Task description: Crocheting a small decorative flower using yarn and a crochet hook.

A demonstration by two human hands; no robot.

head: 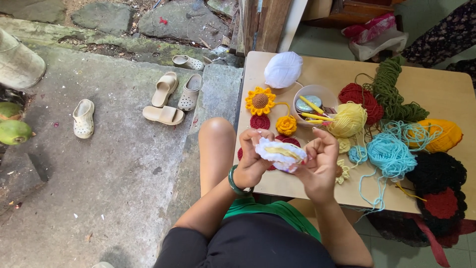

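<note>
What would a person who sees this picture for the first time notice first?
Both hands, left hand and right hand, hold a small white and yellow crocheted piece at the centre. Behind it, the wooden table carries bright yarn: a yellow ball, light blue yarn and a crocheted sunflower.

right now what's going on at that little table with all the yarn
A seated person holds a small white and pale yellow crocheted piece between both hands, left hand and right hand, just above the near edge of a wooden table. On the table lie a crocheted sunflower, a white yarn ball, a bowl with yellow tools, and loose yarn in yellow, red, green, blue and black. Sandals sit on the concrete at left.
</note>
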